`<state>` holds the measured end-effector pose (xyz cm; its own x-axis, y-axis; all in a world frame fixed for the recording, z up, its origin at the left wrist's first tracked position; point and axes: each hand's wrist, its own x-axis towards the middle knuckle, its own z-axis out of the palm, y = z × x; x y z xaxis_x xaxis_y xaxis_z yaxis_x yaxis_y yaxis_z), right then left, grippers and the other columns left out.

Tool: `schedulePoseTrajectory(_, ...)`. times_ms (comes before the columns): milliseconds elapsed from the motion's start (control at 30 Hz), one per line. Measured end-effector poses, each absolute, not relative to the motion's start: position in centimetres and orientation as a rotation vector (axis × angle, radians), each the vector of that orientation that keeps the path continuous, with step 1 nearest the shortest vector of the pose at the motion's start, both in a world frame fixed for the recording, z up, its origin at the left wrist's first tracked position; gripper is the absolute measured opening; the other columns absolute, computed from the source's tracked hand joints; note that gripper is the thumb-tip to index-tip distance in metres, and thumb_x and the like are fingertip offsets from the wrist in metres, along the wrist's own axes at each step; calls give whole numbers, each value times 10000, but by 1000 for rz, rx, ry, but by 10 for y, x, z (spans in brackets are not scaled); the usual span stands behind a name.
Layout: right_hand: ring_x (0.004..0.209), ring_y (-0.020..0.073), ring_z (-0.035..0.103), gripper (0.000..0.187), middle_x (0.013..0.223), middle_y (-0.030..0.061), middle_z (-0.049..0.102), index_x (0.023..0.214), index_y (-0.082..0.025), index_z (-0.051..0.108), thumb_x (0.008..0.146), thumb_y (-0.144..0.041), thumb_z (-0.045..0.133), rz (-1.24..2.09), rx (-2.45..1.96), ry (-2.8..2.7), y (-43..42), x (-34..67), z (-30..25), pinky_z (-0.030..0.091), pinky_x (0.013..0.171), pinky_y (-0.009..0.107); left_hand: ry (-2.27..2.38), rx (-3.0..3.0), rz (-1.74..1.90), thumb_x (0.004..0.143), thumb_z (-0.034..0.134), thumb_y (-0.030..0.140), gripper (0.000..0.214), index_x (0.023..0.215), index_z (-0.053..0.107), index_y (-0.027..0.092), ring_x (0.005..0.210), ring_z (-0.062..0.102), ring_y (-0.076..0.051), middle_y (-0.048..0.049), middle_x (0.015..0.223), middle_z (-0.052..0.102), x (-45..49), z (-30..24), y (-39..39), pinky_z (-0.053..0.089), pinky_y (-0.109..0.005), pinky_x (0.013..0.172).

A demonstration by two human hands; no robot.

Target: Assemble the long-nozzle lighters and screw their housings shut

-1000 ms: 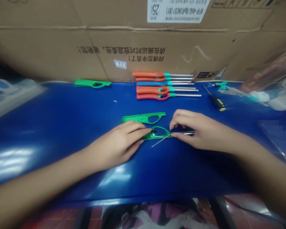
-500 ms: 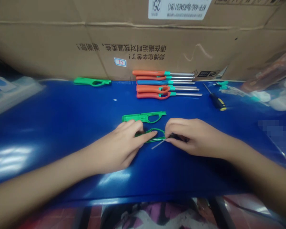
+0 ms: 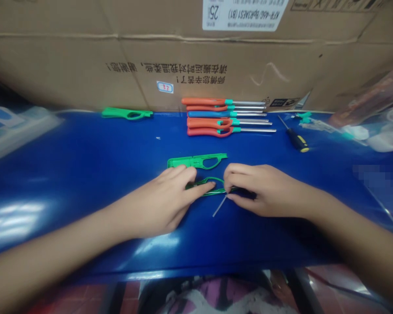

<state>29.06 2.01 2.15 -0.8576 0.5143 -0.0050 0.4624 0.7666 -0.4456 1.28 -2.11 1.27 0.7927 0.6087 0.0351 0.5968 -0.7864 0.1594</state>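
My left hand (image 3: 170,198) is closed over the handle end of a green lighter shell half (image 3: 212,179), its index finger stretched along the trigger loop. At the shell's right end, my right hand (image 3: 258,187) pinches a thin, pale, translucent tube (image 3: 219,206) between thumb and fingers; the tube's free end points down and to the left. My fingers hide where the tube meets the shell. Just behind lies another green shell half (image 3: 199,161), its hollow inner side showing. A third green lighter shell (image 3: 127,114) rests at the back left.
Several orange, red and blue long-necked lighters (image 3: 209,122) lie stacked at the back, near a cardboard box (image 3: 134,87). A black-and-yellow screwdriver (image 3: 297,139) and teal plastic parts (image 3: 304,117) are to the right. Plastic bags flank the blue table (image 3: 118,257).
The tube's free end has swung downward, so it slants more steeply from my right hand. My right hand has shifted slightly left. The left hand stays on the shell.
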Motion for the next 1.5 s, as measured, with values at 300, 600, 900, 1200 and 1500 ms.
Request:
schedulePoseTrajectory(300, 854, 139, 579, 50, 1098, 14, 614, 1006, -232, 575, 969, -231, 541, 688, -782, -2851, 17, 289, 20, 404, 719, 286, 924, 2810, 120, 959, 460, 166, 474, 1425, 540, 195, 881, 502, -253, -108, 1005, 513, 14, 16, -21, 494, -400, 773)
schedulePoseTrajectory(600, 789, 130, 564, 53, 1081, 17, 616, 999, -229, 584, 961, -238, 548, 718, -791, -2883, 15, 286, 24, 374, 667, 282, 895, 2781, 156, 957, 478, 189, 416, 1361, 579, 199, 846, 520, -246, -96, 980, 533, 14, 18, -23, 503, -393, 756)
schedulePoseTrajectory(900, 750, 127, 544, 113, 1005, 12, 599, 974, -217, 568, 1020, -308, 519, 570, -833, -2873, 18, 285, 20, 375, 653, 272, 845, 2660, 330, 992, 480, 189, 372, 1352, 570, 213, 1074, 560, -258, -118, 1202, 569, 13, 7, -16, 524, -416, 932)
schedulePoseTrajectory(1200, 817, 144, 587, 208, 980, 20, 629, 1002, -215, 607, 1064, -296, 425, 649, -821, -2854, 19, 285, 19, 395, 690, 278, 802, 2638, 350, 997, 484, 183, 338, 1311, 608, 211, 1098, 561, -259, -123, 1215, 569, 12, 4, -13, 518, -419, 964)
schedulePoseTrajectory(1500, 798, 113, 556, 93, 954, 0, 620, 960, -205, 606, 1009, -232, 532, 821, -807, -2718, 23, 284, 16, 390, 702, 250, 790, 2647, 342, 1021, 460, 207, 323, 1312, 597, 225, 1074, 553, -250, -107, 1187, 568, 11, 4, -13, 511, -409, 928)
